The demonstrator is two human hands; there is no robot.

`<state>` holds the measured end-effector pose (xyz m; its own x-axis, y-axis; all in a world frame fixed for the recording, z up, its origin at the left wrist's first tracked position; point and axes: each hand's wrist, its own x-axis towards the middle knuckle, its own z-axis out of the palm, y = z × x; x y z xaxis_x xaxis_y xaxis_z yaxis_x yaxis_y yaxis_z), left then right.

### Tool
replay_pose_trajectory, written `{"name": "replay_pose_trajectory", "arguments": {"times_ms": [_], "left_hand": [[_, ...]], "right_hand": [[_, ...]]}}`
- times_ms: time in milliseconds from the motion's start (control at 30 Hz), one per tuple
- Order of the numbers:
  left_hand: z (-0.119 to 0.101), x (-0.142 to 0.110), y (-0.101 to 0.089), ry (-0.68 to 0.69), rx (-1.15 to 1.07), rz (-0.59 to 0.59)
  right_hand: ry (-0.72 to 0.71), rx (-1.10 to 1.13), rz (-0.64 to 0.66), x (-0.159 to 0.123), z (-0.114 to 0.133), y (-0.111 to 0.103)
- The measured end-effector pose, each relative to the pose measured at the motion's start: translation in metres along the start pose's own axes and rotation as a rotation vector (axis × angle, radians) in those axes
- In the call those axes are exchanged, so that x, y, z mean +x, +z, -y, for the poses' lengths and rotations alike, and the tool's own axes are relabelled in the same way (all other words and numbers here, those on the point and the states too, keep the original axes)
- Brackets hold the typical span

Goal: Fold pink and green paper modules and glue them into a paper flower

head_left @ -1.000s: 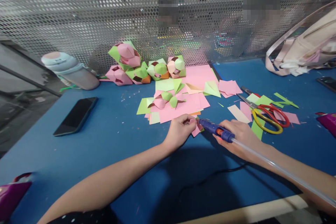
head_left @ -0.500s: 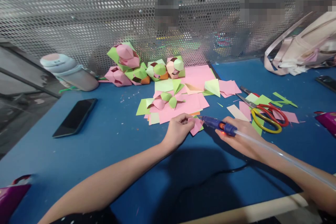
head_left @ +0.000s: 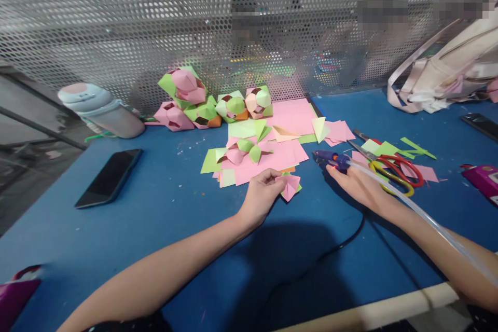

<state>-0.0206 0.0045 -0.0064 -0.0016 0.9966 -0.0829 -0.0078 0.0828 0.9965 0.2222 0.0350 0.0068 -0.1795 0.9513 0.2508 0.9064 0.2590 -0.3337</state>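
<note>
Between the thumb and fingers of my left hand (head_left: 261, 194) is a folded paper piece (head_left: 290, 187), pink with green edges showing. My right hand (head_left: 360, 182) grips a blue hot glue gun (head_left: 333, 160), its small light glowing orange and a long clear glue stick (head_left: 418, 212) running out of its back. The nozzle points left, apart from the folded paper. Just beyond my left hand, a pink and green paper flower shape (head_left: 246, 149) lies on stacked pink sheets (head_left: 286, 154).
Finished paper balls (head_left: 206, 112) stand by the perforated metal screen (head_left: 155, 21). Scissors (head_left: 402, 168) with red and yellow handles lie among paper scraps at right. A phone (head_left: 110, 177) and a bottle (head_left: 101, 109) are at left, a bag (head_left: 447, 70) at back right. A black cord (head_left: 342, 245) crosses the table.
My right hand has drawn the glue gun away from the folded paper, to the right and farther back. My left hand keeps the paper in nearly the same place; it is turned slightly.
</note>
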Motion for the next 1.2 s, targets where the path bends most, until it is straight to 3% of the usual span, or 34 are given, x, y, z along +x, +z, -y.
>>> {"name": "replay_pose_trajectory", "arguments": {"times_ms": [167,367,567,700,833,933,1200], "left_hand": [[0.000,-0.001,0.000,0.004,0.019,0.003],[-0.005,-0.006,0.002,0.002,-0.024,0.012],[-0.010,-0.010,0.004,-0.002,-0.050,0.031],[-0.016,-0.019,0.009,-0.011,-0.065,0.065],[-0.023,-0.029,0.014,-0.038,-0.085,0.109],[-0.027,-0.033,0.016,-0.045,-0.084,0.115],[-0.021,-0.030,0.013,-0.051,-0.119,0.143]], "right_hand": [[-0.010,-0.199,0.043,-0.005,0.009,-0.012],[-0.035,-0.222,0.088,-0.017,0.004,-0.028],[-0.046,-0.248,0.137,-0.049,0.005,-0.056],[-0.129,0.152,0.245,-0.057,0.039,-0.061],[-0.139,0.517,0.189,-0.038,0.068,-0.035],[-0.090,0.734,0.255,-0.025,0.074,-0.014],[-0.007,0.817,0.253,-0.028,0.073,-0.005]]}}
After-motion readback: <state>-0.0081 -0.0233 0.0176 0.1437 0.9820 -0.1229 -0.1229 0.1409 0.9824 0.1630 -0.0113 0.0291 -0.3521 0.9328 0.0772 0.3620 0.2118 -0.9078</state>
